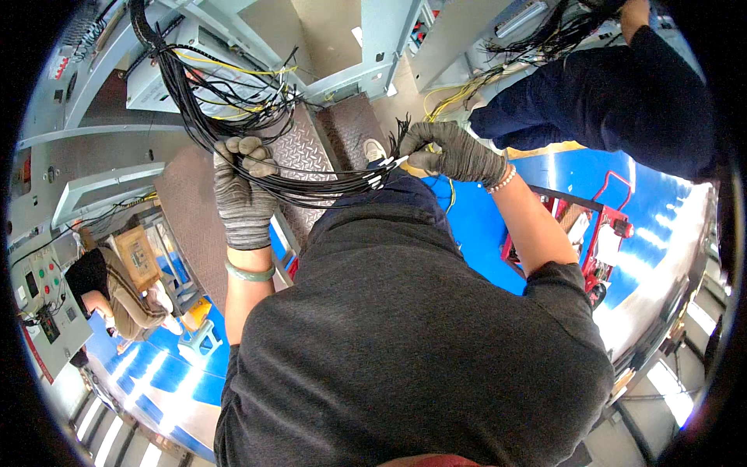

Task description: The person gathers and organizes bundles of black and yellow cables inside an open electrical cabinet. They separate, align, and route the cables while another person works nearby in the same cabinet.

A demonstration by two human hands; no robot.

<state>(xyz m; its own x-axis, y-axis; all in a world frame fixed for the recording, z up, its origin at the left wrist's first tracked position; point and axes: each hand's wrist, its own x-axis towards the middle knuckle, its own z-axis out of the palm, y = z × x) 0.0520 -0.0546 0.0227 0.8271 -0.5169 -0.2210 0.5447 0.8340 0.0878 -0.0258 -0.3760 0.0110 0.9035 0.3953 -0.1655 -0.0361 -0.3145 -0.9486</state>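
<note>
The worker's left gloved hand [244, 191] curls around the black wire bundle [327, 185], toward the worker's eleven o'clock; the right gloved hand [455, 149] pinches it beside white marker sleeves [398, 162]. Firm left support and light right-hand tension should prevent tangling.

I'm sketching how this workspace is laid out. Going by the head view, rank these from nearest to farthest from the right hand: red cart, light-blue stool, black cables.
1. Black cables: in the right hand, held near their ends.
2. Red cart: on the right, beyond the right forearm.
3. Light-blue stool: across on the left, on the floor.
</note>
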